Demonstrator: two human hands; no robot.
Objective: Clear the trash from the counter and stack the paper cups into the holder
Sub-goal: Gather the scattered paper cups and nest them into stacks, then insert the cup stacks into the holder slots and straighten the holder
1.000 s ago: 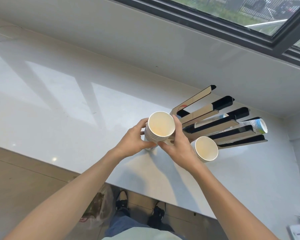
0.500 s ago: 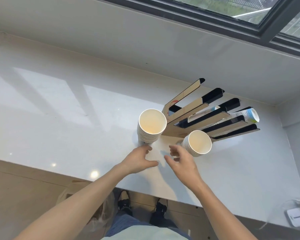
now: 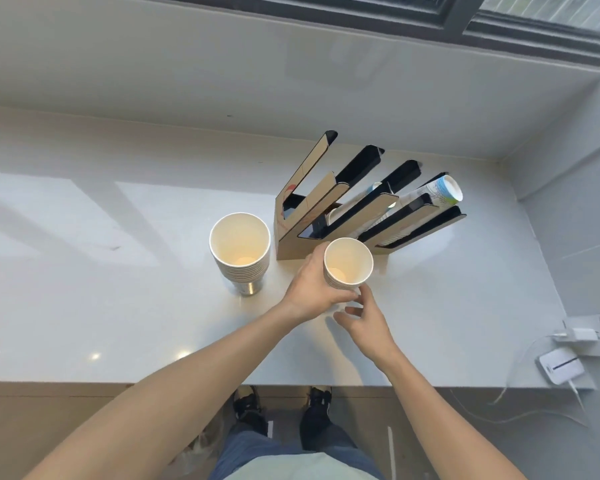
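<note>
A tall stack of paper cups (image 3: pixel 240 252) stands alone on the white counter (image 3: pixel 118 306), left of the cardboard cup holder (image 3: pixel 354 209). A shorter stack of paper cups (image 3: pixel 347 263) sits just in front of the holder, and my left hand (image 3: pixel 310 289) wraps around its left side. My right hand (image 3: pixel 364 318) hovers just below that stack with fingers spread, empty. The holder's slanted slots hold a printed cup stack (image 3: pixel 437 192) on the right; its leftmost slots look empty.
A wall and window sill run behind the counter. A white charger and plug (image 3: pixel 582 336) with cables lie at the right edge beside a small white device (image 3: pixel 560 370). A plastic bag (image 3: pixel 201 452) sits on the floor by my feet.
Both hands let go of the tall stack, which now stands alone. My left hand moved right and took hold of the shorter stack; my right hand followed beneath it.
</note>
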